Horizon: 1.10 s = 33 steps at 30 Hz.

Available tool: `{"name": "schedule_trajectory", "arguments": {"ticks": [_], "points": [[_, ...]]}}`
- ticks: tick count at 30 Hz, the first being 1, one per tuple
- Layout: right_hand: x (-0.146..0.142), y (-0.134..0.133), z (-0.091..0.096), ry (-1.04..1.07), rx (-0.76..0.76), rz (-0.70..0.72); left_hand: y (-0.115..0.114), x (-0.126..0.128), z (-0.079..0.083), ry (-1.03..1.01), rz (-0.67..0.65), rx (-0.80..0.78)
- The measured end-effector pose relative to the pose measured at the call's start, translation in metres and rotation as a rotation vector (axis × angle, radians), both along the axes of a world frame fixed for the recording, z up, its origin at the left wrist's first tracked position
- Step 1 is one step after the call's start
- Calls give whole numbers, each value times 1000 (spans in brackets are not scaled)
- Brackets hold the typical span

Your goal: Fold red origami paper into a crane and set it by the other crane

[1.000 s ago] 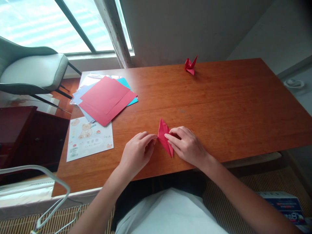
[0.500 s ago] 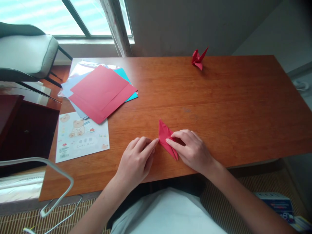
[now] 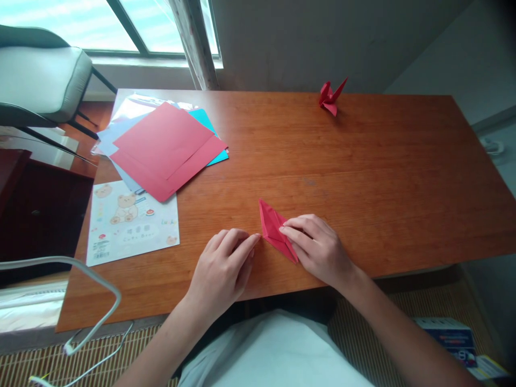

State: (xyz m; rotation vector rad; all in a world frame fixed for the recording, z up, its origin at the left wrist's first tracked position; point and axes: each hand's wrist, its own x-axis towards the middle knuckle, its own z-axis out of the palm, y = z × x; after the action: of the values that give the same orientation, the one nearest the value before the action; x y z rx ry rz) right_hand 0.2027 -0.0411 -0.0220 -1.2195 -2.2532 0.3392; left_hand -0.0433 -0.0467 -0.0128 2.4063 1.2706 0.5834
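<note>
A folded red origami paper (image 3: 272,226), diamond-shaped with pointed ends, lies near the front edge of the wooden table (image 3: 387,177). My right hand (image 3: 320,247) grips its right side between thumb and fingers. Just left of the paper is my left hand (image 3: 226,263), thumb and fingertips pinched together; a small gap shows between them and the paper's left corner. Whether anything sits in that pinch I cannot make out. At the far edge of the table stands a finished red paper crane (image 3: 331,98).
Red sheets (image 3: 169,145) lie over blue paper and a clear plastic sleeve at the back left. Nearer is a white card with bear drawings (image 3: 133,223). A white bent tube (image 3: 97,274) crosses the lower left corner. Beyond the table's left end stands a chair (image 3: 44,80).
The red folded paper has turned slightly in my right hand. My left fingertips, at its left corner before, are now a little apart from it. The whole view has shifted slightly.
</note>
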Motion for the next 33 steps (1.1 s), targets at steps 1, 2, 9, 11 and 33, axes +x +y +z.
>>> {"name": "schedule_trajectory", "arguments": {"ticks": [1,2,9,11,33], "points": [[0,0,0,4,-3,-2,0,0,0,3,-2,3],[0,0,0,8,-7,-7,0,1,0,7,-3,6],[-5,1,2,25,-35,-48,-3,6,3,28,-13,-4],[-6,1,2,21,-39,-56,-5,7,4,15,-18,-8],[-10,1,9,-61,19,0,5,7,4,91,-126,169]]}}
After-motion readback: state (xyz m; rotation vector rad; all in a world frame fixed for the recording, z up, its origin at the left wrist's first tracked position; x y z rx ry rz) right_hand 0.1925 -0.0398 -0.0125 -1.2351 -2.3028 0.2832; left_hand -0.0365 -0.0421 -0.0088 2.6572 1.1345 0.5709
